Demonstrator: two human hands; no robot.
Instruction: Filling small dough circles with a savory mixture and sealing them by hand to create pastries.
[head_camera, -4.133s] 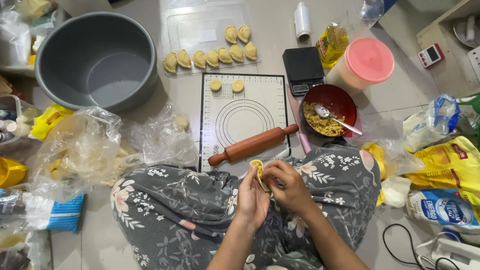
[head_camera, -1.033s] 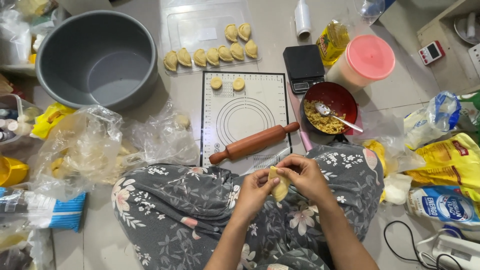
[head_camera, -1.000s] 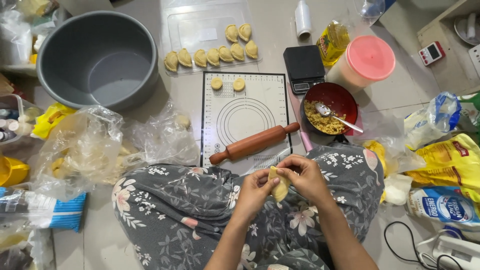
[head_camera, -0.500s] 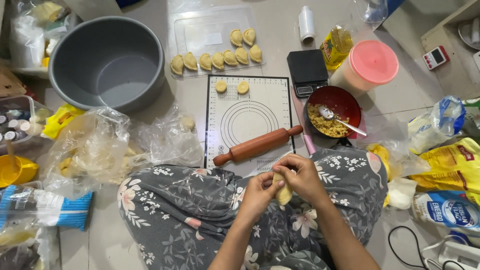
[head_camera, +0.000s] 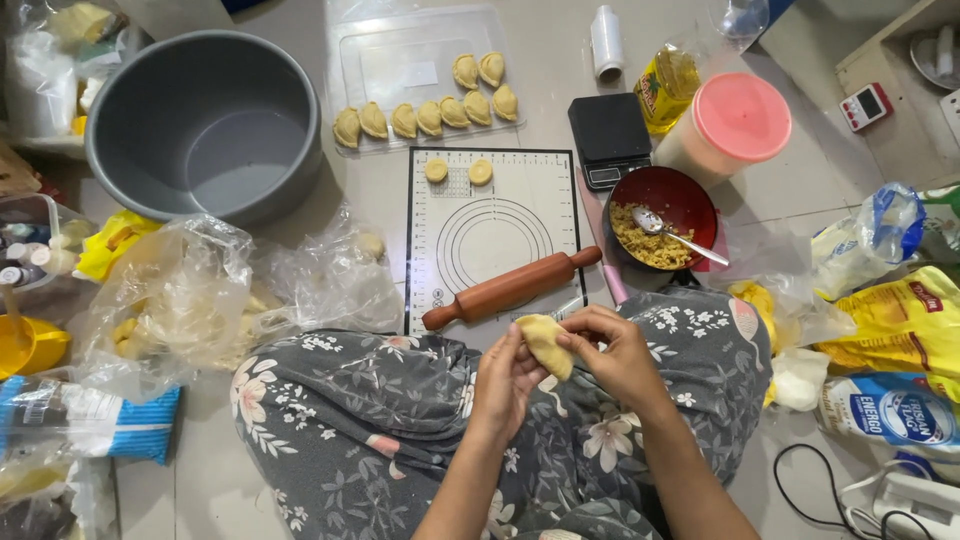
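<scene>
A: Folded dumpling (head_camera: 546, 343) of yellow dough, just one, held above the lap in flowered grey cloth, pinched between both hands. The left hand (head_camera: 507, 378) grips it from below with thumb and fingers closed on its edge; the right hand (head_camera: 618, 352) curls over its other end, fingertips closed on the seam.

B: How many finished ones?

A: On the clear plastic tray (head_camera: 390, 60) I count eight shaped dumplings (head_camera: 432, 115): six in the near row, two behind. Two small dough rounds (head_camera: 458, 171) lie on the top edge of the white pastry mat (head_camera: 495, 235).

B: And the tools?

A: One wooden rolling pin (head_camera: 512, 288) lying slantwise across the mat's near corner, one red bowl (head_camera: 665, 215) of crumbly filling with one spoon (head_camera: 676, 233) in it, one black kitchen scale (head_camera: 610, 140), one pink-lidded tub (head_camera: 728, 122), one big grey basin (head_camera: 208, 122).

B: Anything you can't make out?

A: The dumpling's far half is covered by the right fingers. The crumpled clear bags (head_camera: 215, 290) on the left seem to hold yellowish pieces, perhaps dough, but the plastic blurs them. The packets at the right edge are cut off.
</scene>
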